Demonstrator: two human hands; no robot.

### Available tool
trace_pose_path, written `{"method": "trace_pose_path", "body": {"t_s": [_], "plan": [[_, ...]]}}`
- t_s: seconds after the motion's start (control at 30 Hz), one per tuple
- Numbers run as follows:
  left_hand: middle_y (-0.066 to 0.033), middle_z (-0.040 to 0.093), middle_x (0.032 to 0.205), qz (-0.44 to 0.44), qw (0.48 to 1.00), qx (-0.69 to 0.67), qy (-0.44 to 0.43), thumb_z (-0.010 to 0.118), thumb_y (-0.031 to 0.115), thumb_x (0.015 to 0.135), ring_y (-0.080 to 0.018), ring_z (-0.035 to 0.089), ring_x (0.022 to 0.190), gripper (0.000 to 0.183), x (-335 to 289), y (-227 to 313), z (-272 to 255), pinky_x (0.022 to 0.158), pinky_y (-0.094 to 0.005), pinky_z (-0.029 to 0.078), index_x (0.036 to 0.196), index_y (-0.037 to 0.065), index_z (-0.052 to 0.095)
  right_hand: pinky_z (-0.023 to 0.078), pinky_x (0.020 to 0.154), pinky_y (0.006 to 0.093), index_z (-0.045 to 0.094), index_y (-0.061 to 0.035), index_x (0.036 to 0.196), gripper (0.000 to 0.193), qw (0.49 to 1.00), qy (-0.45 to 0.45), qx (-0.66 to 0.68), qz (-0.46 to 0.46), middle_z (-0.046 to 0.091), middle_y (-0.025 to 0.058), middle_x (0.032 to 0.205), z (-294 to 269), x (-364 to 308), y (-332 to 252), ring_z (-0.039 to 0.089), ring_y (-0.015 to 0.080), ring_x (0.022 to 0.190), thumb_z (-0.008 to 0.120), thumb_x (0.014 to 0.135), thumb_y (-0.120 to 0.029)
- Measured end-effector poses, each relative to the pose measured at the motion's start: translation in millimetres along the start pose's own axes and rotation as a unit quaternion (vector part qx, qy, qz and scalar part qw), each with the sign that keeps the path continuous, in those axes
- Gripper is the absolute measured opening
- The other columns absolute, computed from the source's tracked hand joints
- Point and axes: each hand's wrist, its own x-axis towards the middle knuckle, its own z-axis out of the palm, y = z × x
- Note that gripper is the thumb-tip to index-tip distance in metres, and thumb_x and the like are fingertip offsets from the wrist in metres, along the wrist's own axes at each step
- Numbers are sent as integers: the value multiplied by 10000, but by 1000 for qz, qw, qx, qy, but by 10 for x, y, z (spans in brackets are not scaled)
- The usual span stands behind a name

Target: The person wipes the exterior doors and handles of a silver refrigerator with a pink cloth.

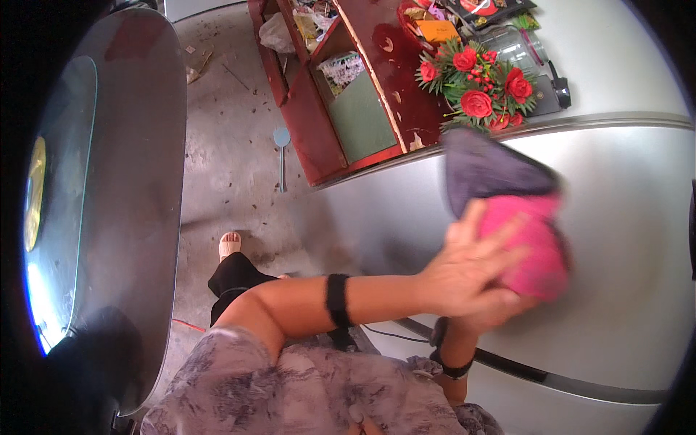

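A blurred, cap-shaped piece of fabric, pink [533, 246] with a dark purple flap, is held up in front of the silver refrigerator door [616, 210]. My left hand [467, 268] reaches across from the left with its fingers spread over the pink part, touching or just over it. Beneath it, my right hand [500, 317] supports the fabric from below. Most of the right hand's fingers are hidden behind the fabric and the left hand. Black bands circle both of my forearms.
Red artificial flowers [476, 104], a glass jar [513, 49] and small items stand beyond the door. A dark red cabinet [308, 134] with open shelves is left of them. A light blue fly swatter [282, 148] lies on the floor. A dark glossy panel [138, 188] rises at left.
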Motion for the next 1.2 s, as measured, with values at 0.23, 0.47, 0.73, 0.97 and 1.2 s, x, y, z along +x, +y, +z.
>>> {"method": "trace_pose_path", "body": {"t_s": [0.23, 0.47, 0.73, 0.97, 1.2], "plan": [[-104, 309, 1391, 88, 993, 78, -27, 553, 310, 767, -367, 256, 1225, 458, 199, -69, -37, 781, -427, 357, 1202, 179, 495, 267, 1011, 457, 357, -77, 1302, 452, 976, -55, 98, 186, 382, 97, 1325, -105, 407, -72, 385, 290, 1203, 417, 908, -289], [-203, 401, 1251, -25, 995, 91, 44, 516, 171, 789, -424, 333, 1119, 361, -690, -985, -220, 958, -507, 290, 1123, 34, 497, 333, 949, 497, 548, 12, 1115, 315, 971, -185, 126, 89, 530, 145, 1168, 270, -3, -788, 477, 337, 1108, 491, 838, -125], [-180, 410, 1227, 51, 957, 209, -192, 506, 198, 802, -425, 324, 1115, 337, -1265, -1369, -130, 963, -520, 250, 1097, 36, 509, 312, 948, 510, 563, 16, 1060, 335, 912, -311, 245, 108, 537, 156, 1110, 99, -580, -850, 478, 322, 1086, 516, 749, -99], [-53, 489, 1228, 274, 944, 179, -36, 606, 372, 706, -346, 385, 1067, 329, 455, -159, -231, 929, -547, 228, 970, 178, 623, 232, 981, 527, 495, -41, 1205, 383, 965, -110, 70, 227, 463, 175, 1251, -271, 383, -35, 396, 392, 1163, 463, 869, -223], [12, 512, 1194, 445, 884, 131, 62, 640, 323, 669, -269, 405, 1052, 296, 1631, 1021, 32, 904, -480, 249, 949, 228, 638, 257, 934, 519, 484, -31, 1209, 423, 967, 43, -129, 217, 425, 228, 1251, -751, 1249, 710, 376, 441, 1110, 499, 869, -281]]}}
